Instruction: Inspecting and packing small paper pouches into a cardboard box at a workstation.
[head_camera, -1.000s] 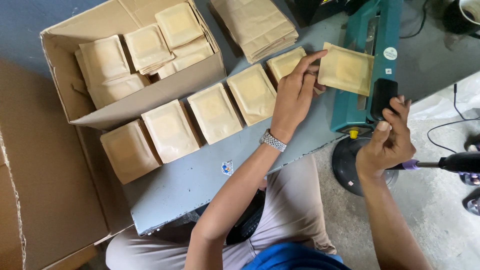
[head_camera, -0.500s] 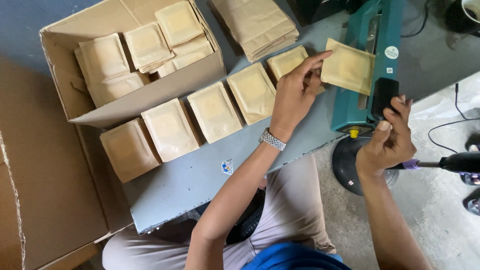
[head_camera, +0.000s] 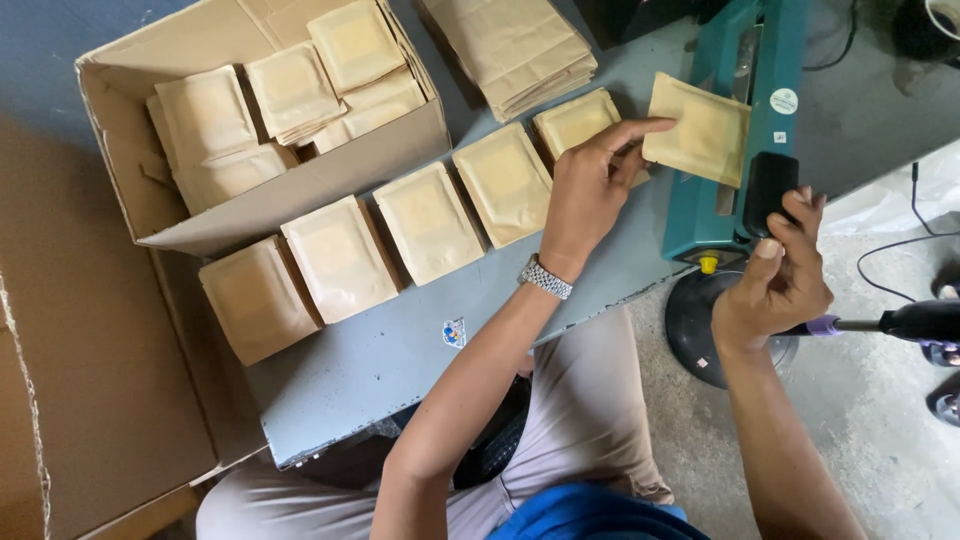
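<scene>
A flat tan paper pouch (head_camera: 700, 128) is pinched at its left edge by the left hand (head_camera: 590, 190), its far edge laid in the teal heat sealer (head_camera: 745, 130). The sealer's black handle (head_camera: 768, 190) is gripped by the right hand (head_camera: 775, 275). More pouches are stacked in the open cardboard box (head_camera: 300, 195). Since earlier, the pouch has been shifted slightly towards the sealer.

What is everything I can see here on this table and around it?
sealer machine: one, teal, table's right end
pouch at the sealer: one, tan, held at its edge
row of pouches: five, tan, flat along the table
cardboard box: one, brown, top left, holding more pouches
stack of flat bags: one, tan, top centre
table: one, grey
left hand: fingers on the pouch, metal watch at the wrist
right hand: on the sealer's black handle
</scene>
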